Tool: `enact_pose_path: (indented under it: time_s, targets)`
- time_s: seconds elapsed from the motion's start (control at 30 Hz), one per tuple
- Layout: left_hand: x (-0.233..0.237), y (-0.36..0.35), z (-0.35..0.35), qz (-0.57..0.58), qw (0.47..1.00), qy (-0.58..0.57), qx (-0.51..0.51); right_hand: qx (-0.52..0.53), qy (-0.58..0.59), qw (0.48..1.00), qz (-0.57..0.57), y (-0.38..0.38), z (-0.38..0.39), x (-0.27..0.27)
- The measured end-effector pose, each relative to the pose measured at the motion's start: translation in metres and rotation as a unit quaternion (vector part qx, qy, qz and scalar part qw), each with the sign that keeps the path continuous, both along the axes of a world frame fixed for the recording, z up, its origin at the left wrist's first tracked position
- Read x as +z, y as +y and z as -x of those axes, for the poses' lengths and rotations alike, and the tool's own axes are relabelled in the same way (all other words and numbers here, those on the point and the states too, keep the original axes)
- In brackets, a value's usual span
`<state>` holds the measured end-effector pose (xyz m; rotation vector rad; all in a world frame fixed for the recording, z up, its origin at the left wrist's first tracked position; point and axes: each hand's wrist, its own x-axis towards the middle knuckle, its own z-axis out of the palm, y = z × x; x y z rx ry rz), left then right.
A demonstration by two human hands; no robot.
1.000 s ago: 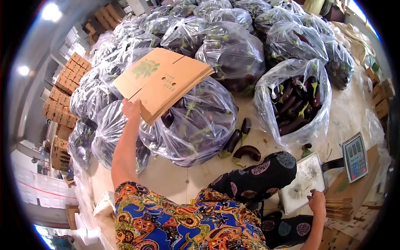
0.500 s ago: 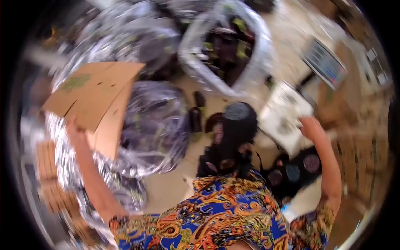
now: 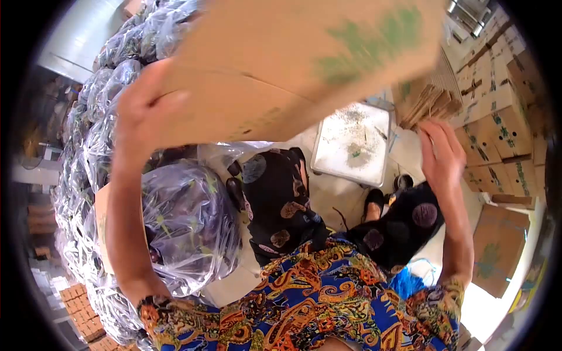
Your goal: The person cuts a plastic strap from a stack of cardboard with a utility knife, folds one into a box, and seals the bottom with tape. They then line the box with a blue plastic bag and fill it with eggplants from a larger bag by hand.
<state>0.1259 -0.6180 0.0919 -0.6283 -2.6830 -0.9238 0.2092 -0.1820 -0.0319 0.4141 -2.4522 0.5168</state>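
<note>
A large flat cardboard piece (image 3: 246,64) with a green print is raised across the upper middle of the view. My left hand (image 3: 149,105) grips its left edge, fingers blurred. At the right, my right hand (image 3: 439,149) has its fingers bent close together beside a bundle of folded cardboard (image 3: 430,102); what they hold, if anything, is hidden. Below the raised cardboard lies a white scale platform (image 3: 353,143) with dirt on it.
Clear plastic bags of dark purple vegetables (image 3: 187,216) fill the left side. Stacked cardboard boxes (image 3: 497,128) stand at the right. A flat cardboard sheet (image 3: 500,248) lies lower right, and blue strands (image 3: 407,284) lie near my right leg.
The cardboard in my left hand has risen and swung right across the view. My right hand has moved from the scale platform to beside the folded cardboard. The view has turned.
</note>
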Motion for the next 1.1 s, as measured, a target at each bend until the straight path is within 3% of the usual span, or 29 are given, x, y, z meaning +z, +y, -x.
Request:
enact_pose_path:
  time_s: [0.07, 0.1, 0.17, 0.3, 0.37, 0.5, 0.6, 0.7, 0.77, 0.83, 0.9, 1.0, 1.1]
  targets:
    - [-0.012, 0.038, 0.024, 0.071, 0.992, 0.022, -0.104, -0.019, 0.091, 0.993, -0.074, -0.005, -0.04, 0.036]
    - [-0.012, 0.055, 0.031, 0.069, 0.983, -0.036, -0.169, -0.025, 0.129, 0.985, -0.109, -0.006, -0.052, 0.053]
    - [-0.029, 0.084, 0.049, 0.167, 0.954, -0.011, -0.249, -0.098, 0.097, 0.973, -0.184, -0.016, -0.056, 0.089]
    - [-0.047, 0.13, 0.06, 0.153, 0.909, 0.099, -0.375, -0.082, -0.186, 0.963, -0.176, 0.002, -0.046, 0.077]
    - [-0.057, 0.149, 0.076, 0.159, 0.892, 0.18, -0.384, -0.028, -0.348, 0.918, -0.188, 0.02, -0.039, 0.053]
    - [-0.085, 0.173, 0.106, 0.124, 0.887, 0.302, -0.325, 0.011, -0.337, 0.933, -0.128, -0.015, -0.05, 0.042]
    - [-0.124, 0.195, 0.12, 0.059, 0.927, 0.277, -0.247, -0.019, -0.335, 0.941, -0.038, -0.027, -0.049, 0.019]
    - [-0.166, 0.223, 0.127, -0.175, 0.955, 0.158, -0.181, -0.034, -0.334, 0.942, -0.018, -0.026, -0.049, -0.003]
    - [-0.17, 0.229, 0.136, -0.219, 0.962, 0.081, -0.139, -0.047, -0.352, 0.935, 0.016, -0.037, -0.046, 0.006]
    - [-0.165, 0.241, 0.136, -0.217, 0.972, 0.086, -0.009, -0.032, -0.344, 0.935, 0.075, -0.04, -0.039, 0.001]
    - [-0.173, 0.247, 0.156, -0.259, 0.961, 0.094, 0.025, -0.009, -0.338, 0.932, 0.128, -0.043, -0.029, 0.002]
    - [-0.167, 0.237, 0.164, -0.274, 0.944, -0.182, 0.001, 0.024, -0.357, 0.912, 0.198, -0.041, -0.019, -0.001]
    - [-0.173, 0.234, 0.16, -0.407, 0.862, -0.29, -0.082, 0.037, -0.403, 0.849, 0.341, -0.037, -0.019, -0.013]
